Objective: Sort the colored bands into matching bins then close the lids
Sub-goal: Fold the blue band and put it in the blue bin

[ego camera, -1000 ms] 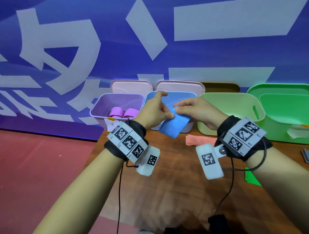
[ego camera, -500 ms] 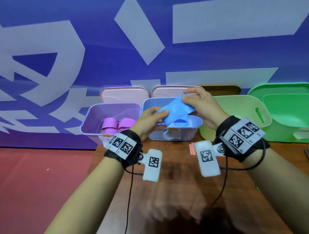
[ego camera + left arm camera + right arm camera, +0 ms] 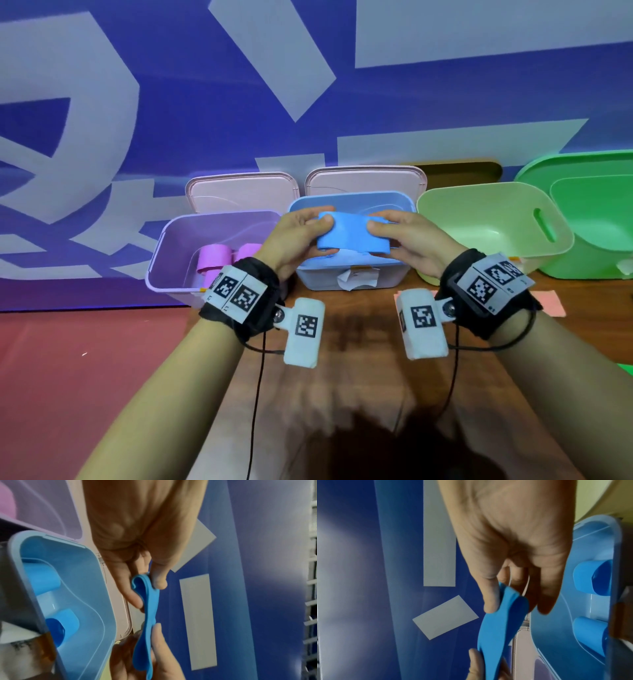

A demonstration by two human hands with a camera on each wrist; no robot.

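A: Where the wooden table (image 3: 359,342) meets the blue wall (image 3: 171,102) with its pale shapes, what stands?
B: A row of smooth plastic bins, lids up: purple bin (image 3: 164,246) far left with pink rolls (image 3: 214,257), blue bin (image 3: 349,202), then two green bins (image 3: 493,219). Red floor (image 3: 85,359) lies left.
A: And the band (image 3: 349,236)?
B: Soft, flat, blue rubber, held level just above the blue bin. The left hand (image 3: 294,236) pinches its left end between thumb and fingers (image 3: 135,599); the right hand (image 3: 407,240) pinches the right end (image 3: 489,601).
A: Anything inside that bin?
B: Two rolled blue bands (image 3: 590,577).
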